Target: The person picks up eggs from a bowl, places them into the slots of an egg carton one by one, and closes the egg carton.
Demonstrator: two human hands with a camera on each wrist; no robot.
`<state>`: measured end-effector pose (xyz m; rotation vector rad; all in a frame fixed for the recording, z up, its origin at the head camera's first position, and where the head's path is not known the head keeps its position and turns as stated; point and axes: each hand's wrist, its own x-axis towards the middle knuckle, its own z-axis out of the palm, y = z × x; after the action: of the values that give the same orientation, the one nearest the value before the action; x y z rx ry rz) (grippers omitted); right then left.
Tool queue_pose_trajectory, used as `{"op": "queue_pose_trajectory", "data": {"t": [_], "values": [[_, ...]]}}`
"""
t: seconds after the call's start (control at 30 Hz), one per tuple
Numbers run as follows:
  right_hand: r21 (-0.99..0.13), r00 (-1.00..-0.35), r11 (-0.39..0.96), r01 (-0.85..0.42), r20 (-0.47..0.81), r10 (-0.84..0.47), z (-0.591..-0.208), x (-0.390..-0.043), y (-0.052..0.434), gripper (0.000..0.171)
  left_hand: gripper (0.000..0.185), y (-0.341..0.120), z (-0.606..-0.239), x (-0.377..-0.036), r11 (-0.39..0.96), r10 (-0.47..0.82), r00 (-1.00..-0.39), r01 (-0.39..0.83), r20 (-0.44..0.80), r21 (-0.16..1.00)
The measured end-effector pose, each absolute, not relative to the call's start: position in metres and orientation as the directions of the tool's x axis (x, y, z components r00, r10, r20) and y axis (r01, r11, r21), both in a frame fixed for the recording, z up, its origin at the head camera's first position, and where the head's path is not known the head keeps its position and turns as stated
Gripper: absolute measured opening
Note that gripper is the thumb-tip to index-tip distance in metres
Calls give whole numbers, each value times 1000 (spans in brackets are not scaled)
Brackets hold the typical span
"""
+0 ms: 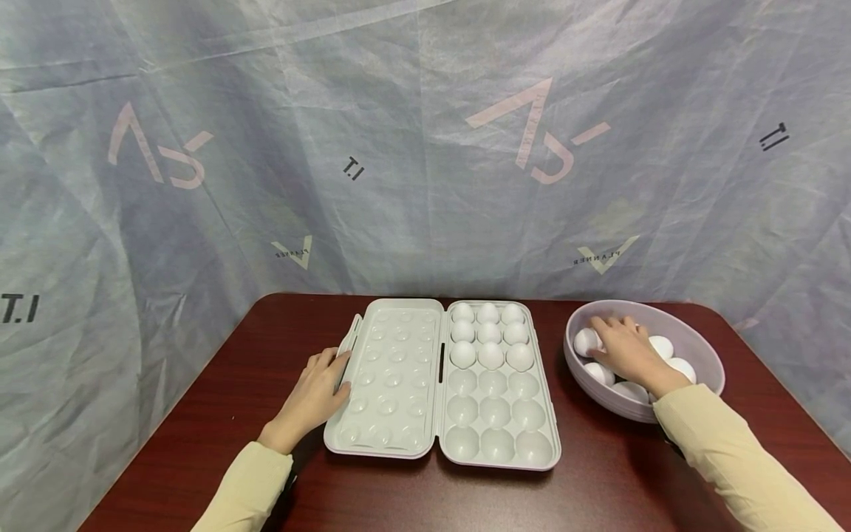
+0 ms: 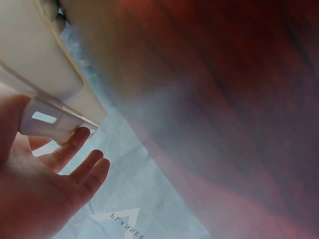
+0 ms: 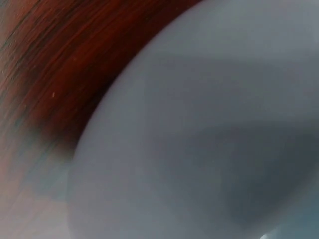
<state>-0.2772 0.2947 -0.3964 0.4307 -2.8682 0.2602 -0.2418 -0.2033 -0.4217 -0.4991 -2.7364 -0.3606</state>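
Observation:
My left hand rests at the left edge of an open pale egg carton, with its fingers loosely spread against the latch flap of the lid. The tray half has white eggs in its far three rows. Over at the right, my right hand reaches down into a pale mauve bowl, its thumb and index finger at either side of a white egg. The palm hides part of the bowl's contents. In the right wrist view the bowl is blurred and no fingers show.
More white eggs lie in the bowl around the right hand. Carton and bowl stand on a dark red wooden table. Grey printed cloth hangs behind the table's far edge and along its sides.

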Motion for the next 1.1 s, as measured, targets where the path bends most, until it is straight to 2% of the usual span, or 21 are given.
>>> {"op": "queue_pose_trajectory", "data": {"t": [1.1], "values": [[-183,-908,922,-342,317,-274,-391,-274,293,41,49,-202,-419,-241,909,291,-889,372,354,187]]}}
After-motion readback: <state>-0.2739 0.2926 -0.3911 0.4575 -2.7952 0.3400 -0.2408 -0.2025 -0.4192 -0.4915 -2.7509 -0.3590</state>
